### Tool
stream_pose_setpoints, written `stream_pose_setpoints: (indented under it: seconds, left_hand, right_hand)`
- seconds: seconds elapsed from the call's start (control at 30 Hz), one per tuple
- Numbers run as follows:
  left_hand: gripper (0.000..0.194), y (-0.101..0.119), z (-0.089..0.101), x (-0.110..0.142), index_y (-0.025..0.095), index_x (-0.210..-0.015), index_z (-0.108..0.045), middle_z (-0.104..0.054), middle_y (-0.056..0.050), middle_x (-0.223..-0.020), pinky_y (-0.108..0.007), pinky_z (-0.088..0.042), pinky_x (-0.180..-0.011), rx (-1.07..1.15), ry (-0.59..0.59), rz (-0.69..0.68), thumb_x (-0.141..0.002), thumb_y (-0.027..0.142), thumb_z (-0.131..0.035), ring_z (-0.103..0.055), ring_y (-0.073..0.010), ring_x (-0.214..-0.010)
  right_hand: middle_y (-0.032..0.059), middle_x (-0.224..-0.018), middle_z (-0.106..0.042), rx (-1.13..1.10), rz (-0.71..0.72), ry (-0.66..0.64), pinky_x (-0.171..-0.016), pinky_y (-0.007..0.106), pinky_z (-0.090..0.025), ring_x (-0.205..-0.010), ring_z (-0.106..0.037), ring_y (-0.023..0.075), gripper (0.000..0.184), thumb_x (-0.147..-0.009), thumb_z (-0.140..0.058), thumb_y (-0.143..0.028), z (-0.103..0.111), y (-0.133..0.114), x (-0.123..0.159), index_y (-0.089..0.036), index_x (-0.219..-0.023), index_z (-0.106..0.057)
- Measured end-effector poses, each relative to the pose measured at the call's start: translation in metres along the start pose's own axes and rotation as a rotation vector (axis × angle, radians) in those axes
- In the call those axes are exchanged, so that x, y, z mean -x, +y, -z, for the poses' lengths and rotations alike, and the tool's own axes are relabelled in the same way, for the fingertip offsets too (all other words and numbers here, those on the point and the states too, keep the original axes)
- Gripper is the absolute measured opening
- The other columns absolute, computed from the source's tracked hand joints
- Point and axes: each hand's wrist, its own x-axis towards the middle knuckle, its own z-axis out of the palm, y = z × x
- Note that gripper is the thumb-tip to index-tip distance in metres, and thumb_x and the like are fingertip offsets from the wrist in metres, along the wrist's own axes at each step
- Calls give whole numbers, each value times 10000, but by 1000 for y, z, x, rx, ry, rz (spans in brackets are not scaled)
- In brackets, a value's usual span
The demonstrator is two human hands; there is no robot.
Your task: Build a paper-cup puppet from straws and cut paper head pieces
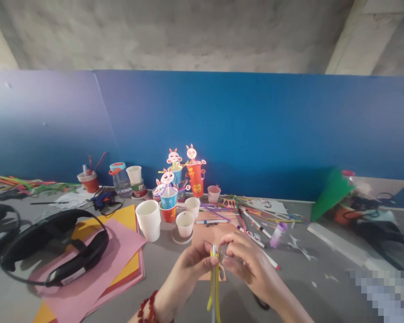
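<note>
Left hand (192, 268) pinching yellow strips (217, 291); right hand (245, 264), grip unclear; red pot (89, 185) holding sticks (101, 161).

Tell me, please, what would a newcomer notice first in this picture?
Probably the rabbit-faced figures above the red and blue cups, standing before the blue wall. Next, at front centre, the left hand pinches yellow and grey strips, with the right hand close beside. At left, a large black headset lies across pink paper.

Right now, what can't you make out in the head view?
All head view:
Pale strip, lower end: cut off by bottom edge.
Yellow strips, pinched section: hidden by left hand.
Tall red cup, lettering: too small.
Lower-right item: covered by pixel blocks.
</note>
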Motion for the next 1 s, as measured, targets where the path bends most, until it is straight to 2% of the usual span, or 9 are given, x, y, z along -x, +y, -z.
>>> stream_pose_setpoints:
  seconds: [0.2, 0.3, 0.43, 0.53, 0.6, 0.73, 0.8, 0.9, 1.0]
  left_hand:
    - [173, 1, 1, -1, 154, -770, -703, -612, -3, -828, -197, -465, -723, -37, 10, -48, -732, 272, -823, -565, -124, -784]
    - [174, 2, -1, -1, 158, -768, -680, -614, -28, -1022, -232, -510, -719, 12, -3, -14, -741, 268, -812, -598, -143, -817]
    - [152, 2, -6, 1, 165, -791, -644, -552, -59, -1336, -357, -559, -774, 59, -8, 46, -805, 272, -751, -668, -160, -767]
    - [138, 1, -7, 2, 164, -780, -635, -609, -76, -1298, -366, -558, -790, 66, -15, 42, -822, 252, -733, -694, -189, -791]
    - [135, 0, -7, 3, 164, -770, -633, -661, -85, -1218, -343, -557, -778, 68, -4, 37, -828, 241, -728, -697, -198, -816]
    - [104, -2, -4, 3, 174, -803, -634, -668, -86, -1239, -327, -550, -786, 75, 15, 38, -854, 231, -703, -703, -201, -868]
    - [100, -4, -3, 3, 174, -804, -635, -661, -86, -1260, -322, -544, -791, 74, 17, 41, -859, 227, -699, -706, -209, -899]
    - [96, -6, -5, 2, 171, -796, -641, -671, -92, -1249, -318, -532, -826, 88, 13, 28, -862, 215, -696, -690, -230, -986]
    - [87, -7, -9, 1, 177, -803, -641, -685, -95, -1230, -351, -523, -888, 140, 2, 28, -866, 210, -691, -673, -249, -1051]
  right_hand:
    - [81, -1014, -679, 49, 53, 5, -772, 313, -482, -937, -635, 223, 367, -992, -425, -498, -2, 4, 2, -218, -780, -531]
    - [94, -1032, -700, 10, 19, 32, -782, 307, -508, -963, -657, 228, 362, -984, -423, -526, -7, 10, 3, -220, -864, -574]
    - [115, -1078, -701, 61, -40, 137, -813, 326, -523, -1003, -661, 246, 399, -997, -369, -527, -9, 15, 9, -217, -999, -619]
    - [100, -1019, -704, 119, -140, 213, -773, 297, -529, -934, -678, 225, 356, -1016, -349, -453, -5, 21, 24, -217, -1018, -616]
    - [60, -877, -697, 181, -255, 231, -659, 252, -517, -755, -679, 189, 305, -1013, -380, -409, -2, 30, 43, -226, -921, -606]
    - [-24, -618, -611, 402, -455, 107, -467, 236, -435, -463, -581, 154, 262, -949, -500, -438, -5, 56, 97, -249, -779, -566]
    - [-6, -742, -680, 439, -509, 80, -493, 247, -463, -552, -652, 179, 166, -888, -578, -419, -10, 67, 120, -260, -841, -571]
    - [37, -895, -726, 465, -524, 118, -570, 283, -510, -685, -711, 224, 193, -806, -640, -384, -17, 75, 136, -261, -938, -571]
    - [23, -781, -713, 482, -571, 100, -542, 281, -477, -609, -690, 218, 101, -792, -602, -332, -17, 76, 135, -251, -827, -555]
